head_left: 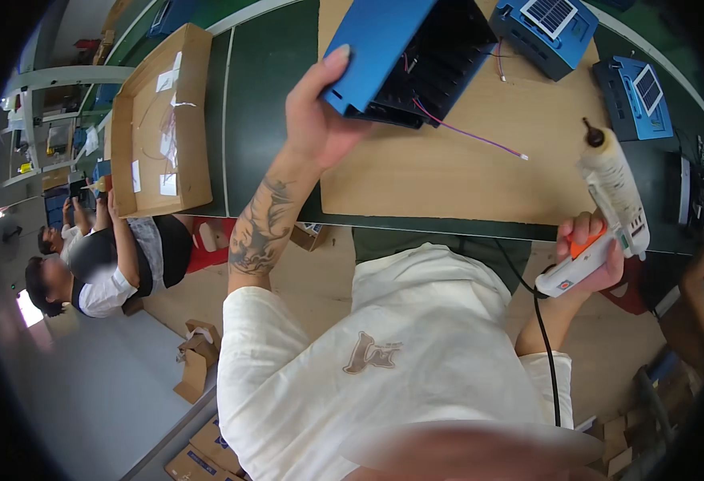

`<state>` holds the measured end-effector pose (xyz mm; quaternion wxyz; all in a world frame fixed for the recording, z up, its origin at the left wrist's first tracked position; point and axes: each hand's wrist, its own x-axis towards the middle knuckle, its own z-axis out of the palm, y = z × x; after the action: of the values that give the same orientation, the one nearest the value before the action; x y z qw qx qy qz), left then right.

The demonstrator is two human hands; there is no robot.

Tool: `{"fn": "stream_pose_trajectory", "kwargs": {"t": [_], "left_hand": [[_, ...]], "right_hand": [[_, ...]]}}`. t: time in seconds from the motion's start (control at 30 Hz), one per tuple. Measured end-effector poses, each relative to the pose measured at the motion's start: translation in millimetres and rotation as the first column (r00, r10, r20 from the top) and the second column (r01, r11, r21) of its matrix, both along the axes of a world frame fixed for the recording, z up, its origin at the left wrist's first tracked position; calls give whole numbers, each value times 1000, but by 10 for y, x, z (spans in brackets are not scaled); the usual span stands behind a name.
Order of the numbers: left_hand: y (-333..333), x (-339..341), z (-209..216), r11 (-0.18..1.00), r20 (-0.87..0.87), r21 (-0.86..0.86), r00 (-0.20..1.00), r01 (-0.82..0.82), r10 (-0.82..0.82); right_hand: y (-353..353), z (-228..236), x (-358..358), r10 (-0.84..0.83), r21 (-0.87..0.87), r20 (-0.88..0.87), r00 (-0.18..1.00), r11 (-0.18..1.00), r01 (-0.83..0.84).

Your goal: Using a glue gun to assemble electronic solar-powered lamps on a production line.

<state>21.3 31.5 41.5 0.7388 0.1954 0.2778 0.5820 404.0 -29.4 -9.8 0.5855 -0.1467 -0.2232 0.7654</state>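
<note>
My left hand (320, 112) grips the lower left corner of a blue plastic housing (384, 44), thumb on its outer face. The housing is tilted, its dark hollow side facing right, and a thin red and purple wire (472, 138) with a small white plug hangs out of it. My right hand (596, 252) is wrapped round the handle of a white hot glue gun (620, 188) with an orange trigger. The gun's dark nozzle points up and away, apart from the housing. Its black cord (546, 353) runs down past my side.
Brown cardboard (448, 184) covers part of the green bench (264, 88). At the back right sit two blue boxes with small solar panels, one (548, 36) farther back and one (636, 96) nearer. An open cardboard carton (195, 136) stands left. Other people (119, 268) work at the far left.
</note>
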Motion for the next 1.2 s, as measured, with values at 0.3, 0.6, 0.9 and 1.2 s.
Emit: {"fn": "stream_pose_trajectory", "kwargs": {"t": [0.3,0.6,0.9,1.2], "left_hand": [[-34,35,-195,984,173,-102,977,146,-127],[-95,17,-160,974,200,-217,980,59,-15],[-131,39,-199,978,160,-208,987,33,1],[-93,66,-133,990,228,-129,973,63,-32]], "right_hand": [[129,840,-850,-92,98,665,741,995,35],[520,845,-1004,109,-76,853,510,993,-86],[494,758,-1053,55,-35,865,498,998,-51],[437,711,-1026,37,-9,915,403,997,-71]]}}
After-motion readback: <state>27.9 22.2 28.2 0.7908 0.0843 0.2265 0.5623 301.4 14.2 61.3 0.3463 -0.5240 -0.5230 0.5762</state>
